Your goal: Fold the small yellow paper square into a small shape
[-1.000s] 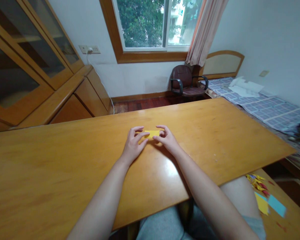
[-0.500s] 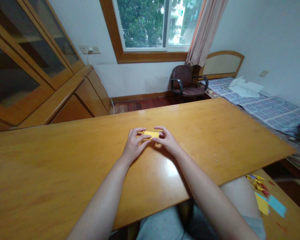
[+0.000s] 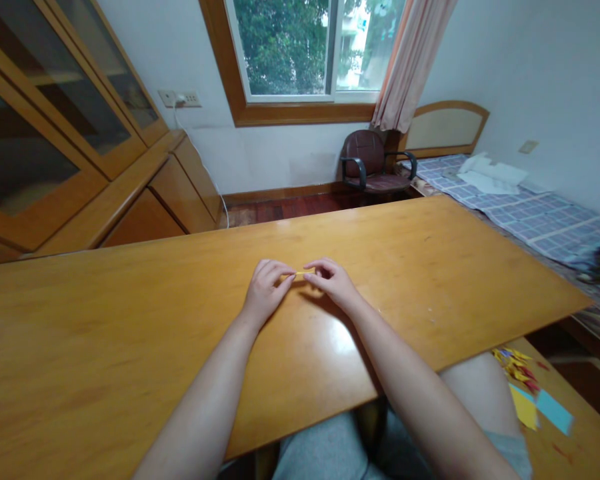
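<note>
Between my two hands, just over the wooden table (image 3: pixel 180 320), is a small piece of yellow paper (image 3: pixel 304 272). It is seen nearly edge-on, as a thin strip. My left hand (image 3: pixel 270 288) pinches its left end between thumb and fingers. At the other end, the thumb and bent fingers of my right hand (image 3: pixel 331 279) close on it. The fingertips hide both ends, so any folds there cannot be made out.
Lower right, a bench (image 3: pixel 590 447) holds a pile of small yellow and red folded pieces (image 3: pixel 517 367), a yellow sheet (image 3: pixel 525 408) and a blue sheet (image 3: pixel 554 412). A brown armchair (image 3: pixel 367 160) stands beyond the table, cabinets (image 3: pixel 145 220) to the left, a bed (image 3: pixel 535 213) right.
The yellow paper has turned from showing a flat rectangular face to a thin edge. My left fingers have closed together on its end; my right fingers have drawn in slightly.
</note>
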The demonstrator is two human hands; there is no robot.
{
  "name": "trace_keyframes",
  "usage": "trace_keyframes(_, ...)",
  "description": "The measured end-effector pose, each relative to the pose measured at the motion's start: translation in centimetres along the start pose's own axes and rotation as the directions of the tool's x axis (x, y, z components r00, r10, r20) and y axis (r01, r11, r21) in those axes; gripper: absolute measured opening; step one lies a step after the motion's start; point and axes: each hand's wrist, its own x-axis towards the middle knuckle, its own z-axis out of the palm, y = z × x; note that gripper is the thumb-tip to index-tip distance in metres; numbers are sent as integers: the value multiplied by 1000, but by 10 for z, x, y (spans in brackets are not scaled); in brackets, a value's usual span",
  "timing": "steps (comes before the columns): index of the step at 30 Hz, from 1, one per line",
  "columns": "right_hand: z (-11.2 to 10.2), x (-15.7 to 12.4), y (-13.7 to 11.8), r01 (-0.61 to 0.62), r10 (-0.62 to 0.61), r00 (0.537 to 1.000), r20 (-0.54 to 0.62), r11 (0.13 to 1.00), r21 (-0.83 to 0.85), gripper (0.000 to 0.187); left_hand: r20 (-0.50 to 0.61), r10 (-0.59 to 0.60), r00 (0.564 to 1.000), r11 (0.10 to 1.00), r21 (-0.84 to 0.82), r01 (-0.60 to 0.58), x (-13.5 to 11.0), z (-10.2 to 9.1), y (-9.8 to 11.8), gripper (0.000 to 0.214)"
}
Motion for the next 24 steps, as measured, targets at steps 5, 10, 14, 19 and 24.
trace_keyframes(5,2,0,0,168,-171,985,5,958,-234,13,56,3,998,1000,-28,-1,-1,2,0,11)
trace_keyframes(10,2,-1,0,206,-218,976,-4,926,-317,11,85,-14,996,999,-33,17,-2,3,0,14)
trace_keyframes(14,3,-1,-1,254,-267,964,16,894,-368,9,104,-19,994,999,-30,22,-2,3,0,15)
trace_keyframes(19,4,-2,-1,293,-301,953,45,867,-403,8,110,-28,994,999,-41,33,-1,3,2,15)
trace_keyframes(24,2,-2,0,269,-282,959,40,850,-453,6,101,-55,993,997,-57,61,-1,2,4,15)
